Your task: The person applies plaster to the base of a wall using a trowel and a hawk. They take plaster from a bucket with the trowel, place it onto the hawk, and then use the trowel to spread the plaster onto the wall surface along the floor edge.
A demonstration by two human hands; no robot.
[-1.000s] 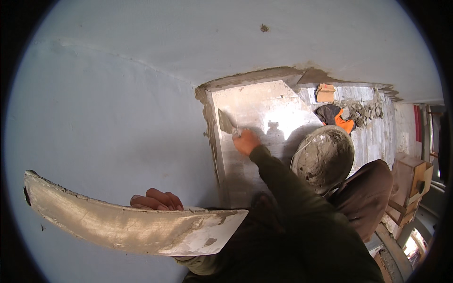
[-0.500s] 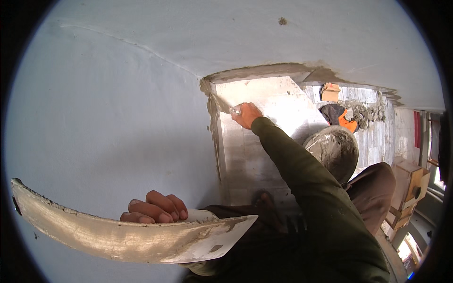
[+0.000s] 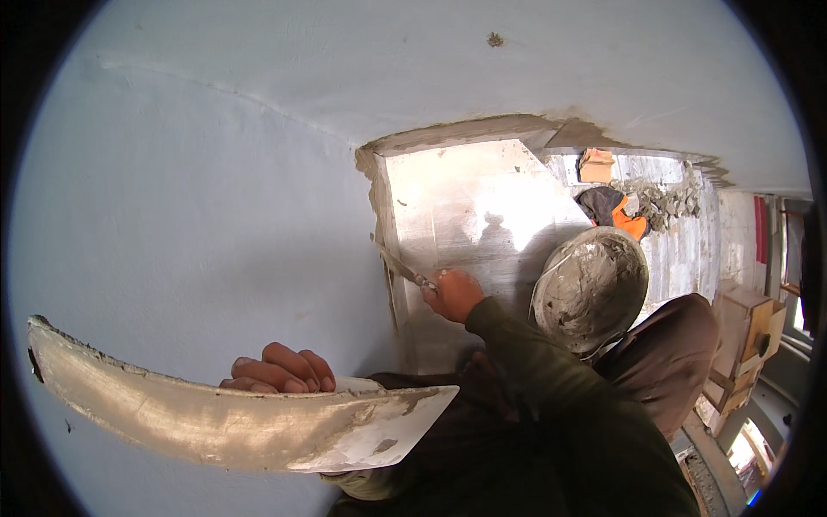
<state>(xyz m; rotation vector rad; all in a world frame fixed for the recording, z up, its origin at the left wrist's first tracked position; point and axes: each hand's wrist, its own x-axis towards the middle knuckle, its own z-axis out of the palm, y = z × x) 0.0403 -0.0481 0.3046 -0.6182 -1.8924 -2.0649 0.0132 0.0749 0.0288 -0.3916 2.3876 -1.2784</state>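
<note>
A long, pale metal plastering float (image 3: 215, 429), smeared with grey mortar along its upper edge, spans the lower left. My left hand (image 3: 280, 370) is closed on it, fingers curled behind the plate; its palm is hidden. Over the floor, my right hand (image 3: 454, 295) grips a small trowel (image 3: 396, 262), whose narrow blade, seen nearly edge-on, points at the foot of the left wall. Along that wall's base runs a strip of grey mortar (image 3: 376, 194). To the right of my right forearm, a round bucket (image 3: 594, 284) holds wet grey mortar.
Blue-grey walls (image 3: 215, 215) meet at a corner above the shiny floor (image 3: 448, 207). Beyond the bucket lie a dark and orange cloth (image 3: 624, 214), mortar lumps (image 3: 676, 205) and an orange-brown block (image 3: 595, 165). A wooden cabinet (image 3: 745, 336) stands at right, past my knee (image 3: 672, 345).
My right hand has drawn back from near the corner toward me with the trowel, whose blade now shows. The bucket is less covered by my arm. The left hand still holds the float.
</note>
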